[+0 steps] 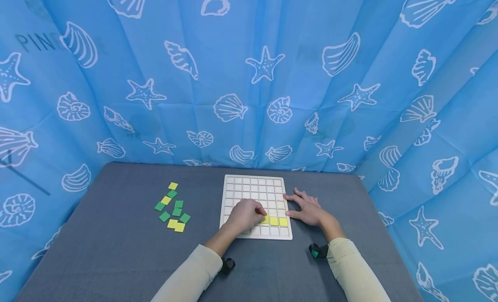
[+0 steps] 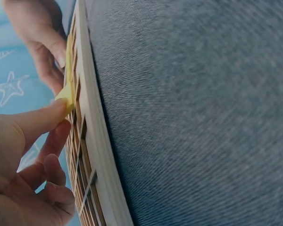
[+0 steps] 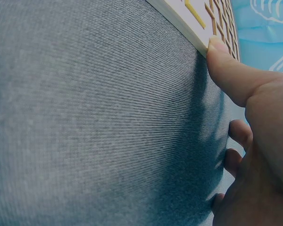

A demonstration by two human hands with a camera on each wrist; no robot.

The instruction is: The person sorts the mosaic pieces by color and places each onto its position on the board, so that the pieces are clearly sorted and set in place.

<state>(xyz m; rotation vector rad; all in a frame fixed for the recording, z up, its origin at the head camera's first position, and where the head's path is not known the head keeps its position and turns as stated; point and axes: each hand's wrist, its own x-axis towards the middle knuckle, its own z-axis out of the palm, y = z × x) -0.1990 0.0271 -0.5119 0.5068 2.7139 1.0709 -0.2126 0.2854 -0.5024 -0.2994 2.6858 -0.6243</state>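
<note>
A pale wooden grid board (image 1: 256, 181) lies on the table under my hands. My left hand (image 1: 244, 214) reaches over its lower part, thumb and fingers pinching a yellow square tile (image 2: 63, 96) at one of the cells. Just right of it, two yellow tiles (image 1: 278, 221) sit side by side in the same row of cells. My right hand (image 1: 308, 210) is spread at the board's right edge, and its thumb (image 3: 219, 49) touches the rim while the other fingers stay extended. Part of the grid is hidden behind the left hand.
Loose green tiles (image 1: 176, 212) and yellow tiles (image 1: 180, 227), several in all, lie scattered left of the board on the grey table (image 1: 116, 232). A blue curtain (image 1: 249, 133) with shell and starfish prints hangs behind the table and along its sides.
</note>
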